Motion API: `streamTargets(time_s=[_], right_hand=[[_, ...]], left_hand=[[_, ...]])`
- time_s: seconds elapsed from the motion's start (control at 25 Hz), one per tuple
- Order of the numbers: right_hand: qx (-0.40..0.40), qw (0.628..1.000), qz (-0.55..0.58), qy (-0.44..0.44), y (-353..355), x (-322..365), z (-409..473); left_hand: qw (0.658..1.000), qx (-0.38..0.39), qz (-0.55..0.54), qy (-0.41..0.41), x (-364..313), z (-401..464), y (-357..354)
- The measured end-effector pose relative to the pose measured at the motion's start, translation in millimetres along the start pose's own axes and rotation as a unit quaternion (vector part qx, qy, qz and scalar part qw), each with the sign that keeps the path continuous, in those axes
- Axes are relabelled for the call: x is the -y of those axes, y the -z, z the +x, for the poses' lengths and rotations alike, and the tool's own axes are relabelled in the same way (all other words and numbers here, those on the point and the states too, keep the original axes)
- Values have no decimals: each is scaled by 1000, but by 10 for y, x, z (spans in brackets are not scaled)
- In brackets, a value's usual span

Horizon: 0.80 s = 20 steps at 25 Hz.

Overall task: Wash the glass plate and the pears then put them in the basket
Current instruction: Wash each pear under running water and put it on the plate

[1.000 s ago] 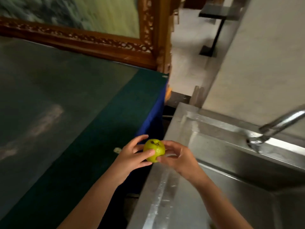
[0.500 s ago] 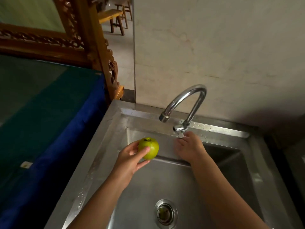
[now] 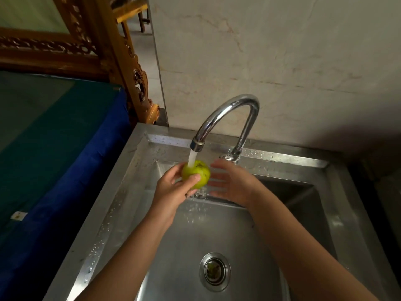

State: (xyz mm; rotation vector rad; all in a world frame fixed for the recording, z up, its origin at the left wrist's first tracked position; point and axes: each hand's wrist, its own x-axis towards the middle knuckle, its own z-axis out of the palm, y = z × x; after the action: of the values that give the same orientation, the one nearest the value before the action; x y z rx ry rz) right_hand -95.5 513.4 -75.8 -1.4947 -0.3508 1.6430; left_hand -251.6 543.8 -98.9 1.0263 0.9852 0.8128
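Steel sink (image 3: 321, 216) fills the lower frame, basin wet, drain strainer (image 3: 215, 271) at the bottom centre; blue-draped counter (image 3: 65, 161) to its left, carved wooden frame (image 3: 121, 61) behind that. Chrome tap (image 3: 230, 116) arches from the back rim, water running in a steady white column. Left hand (image 3: 171, 187) holds one green pear (image 3: 196, 173) directly under the stream, thumb across the front, fingers curled behind; grip looks light, fingertip only. Right hand (image 3: 233, 183) just beside the pear, fingers spread and straight, holding nothing, not clearly touching the fruit. Glass plate and basket not in view. Judgement: rinse of this pear under way, task early to mid. Risks: wet skin plus one-handed fingertip hold, so the pear could slip and drop into the basin, bruising or rolling onto the strainer debris; stream striking the rounded top could splash over the rim onto the blue cloth
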Motion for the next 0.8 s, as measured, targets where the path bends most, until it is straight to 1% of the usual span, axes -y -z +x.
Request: streamTargets(time_s=[0.08,0.16,0.28,0.32,0.4,0.48,0.56,0.68,0.72,0.8], right_hand=[[49,998,-34,4,-76,-59,-60],[66,998,-5,22,-121,-92,-77],[63,997,29,45,-137,-144,-75],[61,996,31,53,-143,-160,-72],[66,994,49,72,-177,-198,-71],[59,991,70,101,-209,-230,-63],[45,990,50,126,-218,-250,-66],[59,987,-16,146,-187,-269,-79],[70,986,-29,152,-173,-273,-83],[97,983,-10,153,-146,-273,-78]], left_hand=[[1000,8,-7,0,8,13,5],[1000,23,-5,2,17,0,13],[997,50,52,11,22,-27,42],[997,58,45,26,12,-30,45],[995,76,-11,68,-18,-25,48],[993,76,-17,91,-75,-21,55],[992,69,-2,102,-140,-17,81],[991,84,13,103,-209,-15,162],[990,95,7,100,-216,-21,191],[988,122,-31,89,-204,-42,237]])
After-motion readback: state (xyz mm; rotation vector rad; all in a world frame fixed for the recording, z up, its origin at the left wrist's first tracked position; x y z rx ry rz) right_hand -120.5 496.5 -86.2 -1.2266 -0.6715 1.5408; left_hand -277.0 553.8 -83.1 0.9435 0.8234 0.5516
